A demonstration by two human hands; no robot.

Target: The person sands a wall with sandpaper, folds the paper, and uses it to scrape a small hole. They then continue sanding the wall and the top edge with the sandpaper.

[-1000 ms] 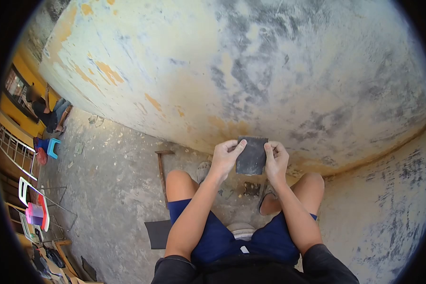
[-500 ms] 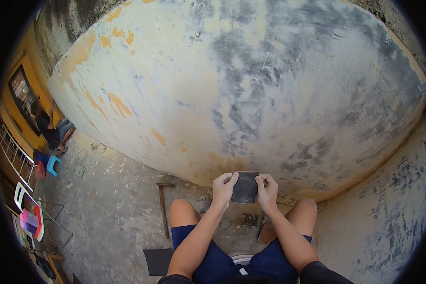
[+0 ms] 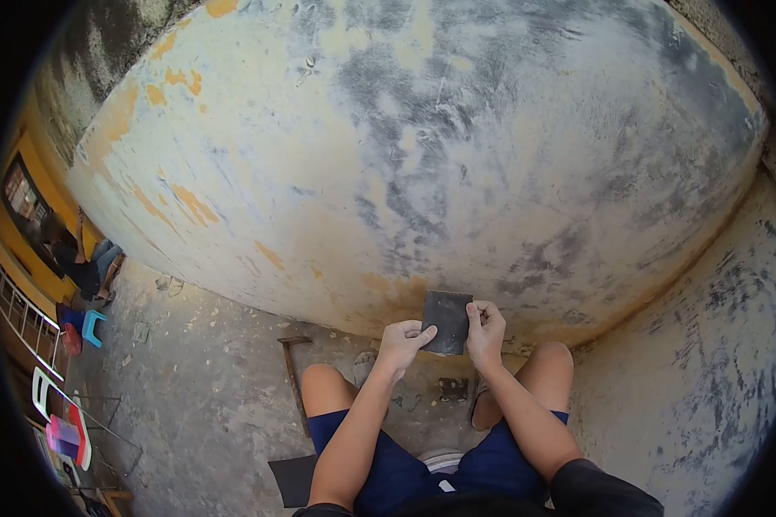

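A dark, rectangular sheet (image 3: 446, 322) is held up between my two hands, in front of the lower part of the patchy grey-white wall (image 3: 319, 172). My left hand (image 3: 402, 345) pinches its lower left side, thumb on the near face. At the upper right edge, my right hand (image 3: 485, 330) grips it between thumb and fingers. Another dark sheet (image 3: 292, 480) lies on the ground beside my left thigh. A hammer-like tool (image 3: 295, 379) rests on the floor left of my knee.
A person (image 3: 82, 263) sits far left by the wall. Nearby are a blue stool (image 3: 93, 328), a red item (image 3: 71, 339), a white-and-red chair (image 3: 83, 435) and a purple container (image 3: 61, 435). A small dark block (image 3: 453, 389) lies between my feet.
The sheet has risen slightly. My left hand has slid to its lower left side, while my right hand sits nearer its top edge. The view has shifted a little to the right.
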